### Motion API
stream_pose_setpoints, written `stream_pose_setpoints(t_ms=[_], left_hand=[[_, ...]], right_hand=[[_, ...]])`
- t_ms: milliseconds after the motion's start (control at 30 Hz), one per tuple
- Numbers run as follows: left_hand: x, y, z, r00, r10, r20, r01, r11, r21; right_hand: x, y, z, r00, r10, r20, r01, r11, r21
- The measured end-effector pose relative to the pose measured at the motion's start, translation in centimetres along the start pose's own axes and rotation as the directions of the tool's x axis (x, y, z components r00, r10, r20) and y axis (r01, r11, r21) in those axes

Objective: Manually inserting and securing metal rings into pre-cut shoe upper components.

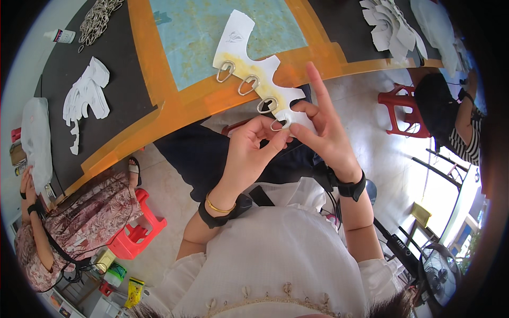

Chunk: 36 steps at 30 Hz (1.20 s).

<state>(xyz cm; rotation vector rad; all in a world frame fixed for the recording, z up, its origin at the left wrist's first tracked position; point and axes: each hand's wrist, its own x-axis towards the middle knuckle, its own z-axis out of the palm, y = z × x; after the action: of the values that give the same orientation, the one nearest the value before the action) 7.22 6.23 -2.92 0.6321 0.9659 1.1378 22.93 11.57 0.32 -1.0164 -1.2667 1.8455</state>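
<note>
A white, wavy-edged flat piece [268, 70], stained yellow along one side, leans out over the table's near edge. Three oval metal rings, among them a middle ring [239, 88], are looped through its stained side. At its near end another metal ring [272, 127] is pinched between the thumb and fingers of my left hand [245, 151]. My right hand [330, 139] grips that same end of the piece between thumb and bent fingers, its index finger stretched upward. The fingertips partly hide this ring and the spot where it meets the piece.
A blue sheet [196, 47] bordered with orange tape [143, 58] covers the table's middle. To the left lie a heap of metal rings [101, 21], a bottle [63, 36] and white pieces [87, 90]; more white pieces [389, 29] lie right. Co-workers sit by red stools [139, 228] on both sides.
</note>
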Motion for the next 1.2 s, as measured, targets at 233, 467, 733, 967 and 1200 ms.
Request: stream_pose_setpoints(t_ms=[233, 467, 733, 967, 1200], left_hand=[[-0.2, 0.2, -0.1, 0.999, 0.009, 0.031, -0.009, 1.000, -0.006], [0.0, -0.1, -0.5, 1.000, 0.003, 0.030, -0.003, 1.000, -0.001], [-0.1, 0.1, 0.0, 0.999, -0.053, -0.004, 0.053, 0.999, -0.005], [0.5, 0.3, 0.4, 0.993, 0.067, -0.099, -0.075, 0.994, -0.079], [0.6, -0.2, 0.3, 0.985, 0.108, -0.132, -0.110, 0.994, -0.010]], right_hand=[[0.0, 0.0, 0.3, 1.000, 0.022, 0.022, -0.023, 0.998, 0.058], [0.2, 0.3, 0.1, 0.999, -0.020, 0.026, 0.016, 0.988, 0.152], [0.1, 0.0, 0.2, 0.999, -0.011, -0.047, 0.012, 0.999, 0.032], [0.1, 0.1, 0.0, 0.998, 0.014, -0.064, -0.013, 1.000, 0.015], [0.0, 0.2, 0.1, 0.998, 0.048, -0.036, -0.048, 0.999, -0.002]])
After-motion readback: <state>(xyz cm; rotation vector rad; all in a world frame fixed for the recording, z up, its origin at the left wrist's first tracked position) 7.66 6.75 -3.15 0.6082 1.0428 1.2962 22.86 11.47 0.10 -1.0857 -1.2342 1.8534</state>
